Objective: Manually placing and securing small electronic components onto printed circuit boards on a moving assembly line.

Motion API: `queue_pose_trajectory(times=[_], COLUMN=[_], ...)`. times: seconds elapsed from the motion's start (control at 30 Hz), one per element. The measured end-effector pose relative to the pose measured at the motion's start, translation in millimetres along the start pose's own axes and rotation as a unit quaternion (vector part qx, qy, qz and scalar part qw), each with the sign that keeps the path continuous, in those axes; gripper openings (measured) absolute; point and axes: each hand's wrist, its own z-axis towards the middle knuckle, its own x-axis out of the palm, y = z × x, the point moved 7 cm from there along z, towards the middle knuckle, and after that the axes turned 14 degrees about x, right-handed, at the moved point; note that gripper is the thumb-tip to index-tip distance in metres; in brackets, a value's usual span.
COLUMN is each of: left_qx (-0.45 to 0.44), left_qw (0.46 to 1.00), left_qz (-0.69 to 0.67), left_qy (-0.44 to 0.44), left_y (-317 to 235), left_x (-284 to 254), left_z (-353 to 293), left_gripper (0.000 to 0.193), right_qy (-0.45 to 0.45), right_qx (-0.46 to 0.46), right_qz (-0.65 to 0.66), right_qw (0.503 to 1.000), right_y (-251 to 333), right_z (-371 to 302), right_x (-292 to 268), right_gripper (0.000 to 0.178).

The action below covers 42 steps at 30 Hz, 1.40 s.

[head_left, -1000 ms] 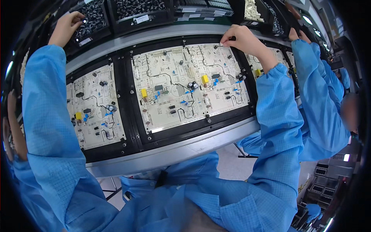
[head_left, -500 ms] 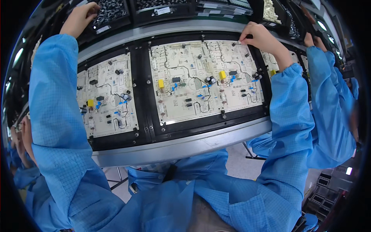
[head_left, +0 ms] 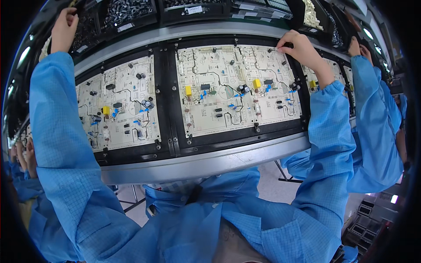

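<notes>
My right hand (head_left: pixel 301 50) is over the upper right corner of a cream circuit board panel (head_left: pixel 206 125), thumb and forefinger pinched at its top edge. Whatever lies between those fingertips is too small to name. My left hand (head_left: pixel 64 31) is raised at the far left beside a bin of small dark parts (head_left: pixel 85 30). Its fingers are curled in, and I cannot make out what they hold. The panel carries yellow blocks (head_left: pixel 188 90), black cylinders (head_left: pixel 240 88) and blue parts (head_left: pixel 203 97). A second panel (head_left: pixel 118 98) sits to the left, partly behind my left sleeve.
Black frames (head_left: pixel 169 105) hold the panels along a metal rail (head_left: pixel 219 160). Behind them stand bins of black parts (head_left: pixel 127 13) and cream parts (head_left: pixel 312 15). Another person's hands (head_left: pixel 358 48) work at the right, beside more boards (head_left: pixel 326 70); other people's hands (head_left: pixel 30 155) show at the left.
My left hand has moved left, away from the bin of black parts. My right hand stays at the board's top right corner. The boards have shifted slightly to the right in view.
</notes>
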Motion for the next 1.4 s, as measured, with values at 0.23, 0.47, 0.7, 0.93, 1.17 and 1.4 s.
queue_pose_trajectory(times=[0.23,0.47,0.7,0.93,1.17,1.4], left_qx=[0.009,-0.035,-0.05,-0.006,-0.019,-0.062], left_qw=[0.984,0.963,0.96,0.958,0.941,0.942], left_qz=[-0.033,-0.039,-0.007,0.073,0.031,-0.004], left_qy=[0.173,0.265,0.276,0.276,0.337,0.331], left_y=[26.7,17.4,26.7,61.5,8.5,20.9], left_x=[49.4,70.6,71.1,53.1,65.9,80.3], left_z=[-35.2,-36.3,-38.3,-43.6,-25.6,-21.5], left_gripper=[0.031,0.028,0.026,0.031,0.026,0.017], right_qy=[0.019,0.016,0.02,-0.012,0.049,0.032], right_qx=[0.03,0.023,0.014,-0.03,0.009,0.006], right_qz=[0.03,0.002,0.014,0.02,-0.117,-0.153], right_qw=[0.999,1.0,1.0,0.999,0.992,0.988], right_y=[-6.7,-9.2,-4.6,9.3,29.5,66.5], right_z=[3.0,5.3,8.1,3.2,9.4,24.8], right_x=[4.6,3.5,7.0,3.8,-0.3,-22.8], right_gripper=[0.01,0.01,0.01,0.012,0.012,0.03])
